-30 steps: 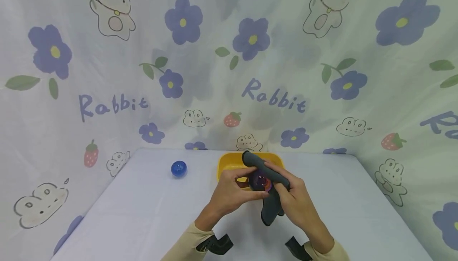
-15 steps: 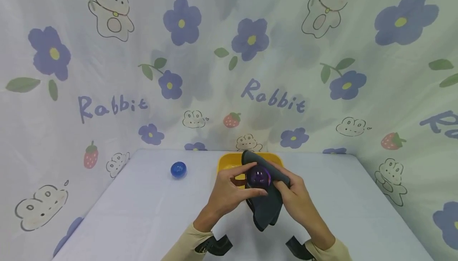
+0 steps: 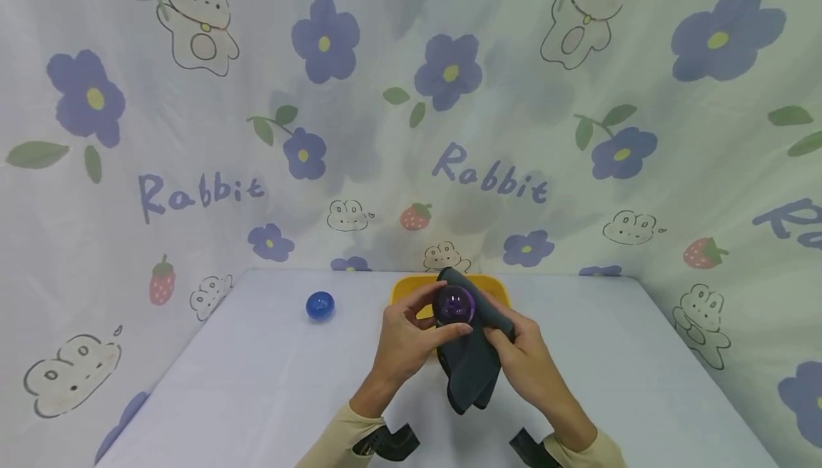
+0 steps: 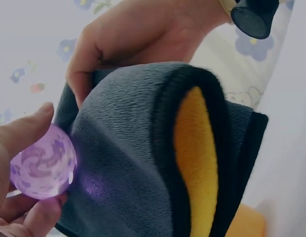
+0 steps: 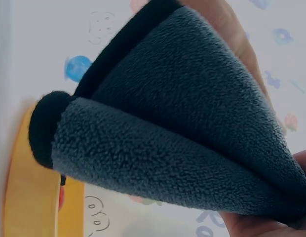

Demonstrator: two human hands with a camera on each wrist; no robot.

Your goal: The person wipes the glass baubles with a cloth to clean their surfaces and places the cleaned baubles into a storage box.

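Between its thumb and fingers my left hand (image 3: 407, 336) holds a clear purple ball (image 4: 43, 162), glossy and see-through. My right hand (image 3: 528, 354) grips a folded grey cloth (image 3: 472, 364) with black edging; a yellow inner face shows in the left wrist view. The ball sits right against the cloth, in front of its upper fold in the head view. Seen from the right wrist, the cloth (image 5: 158, 118) fans out from the pinching fingers and hides the purple ball.
Behind the hands stands a yellow basket (image 3: 411, 284), partly covered by them; something red shows inside it in the right wrist view. A clear blue ball (image 3: 320, 306) rests on the white table (image 3: 257, 382) to the left. A printed curtain (image 3: 385, 133) closes off the back.
The purple ball and left hand have shifted slightly left and up, and more of the ball shows. The cloth's lower end has swung left. The blue ball stays put.
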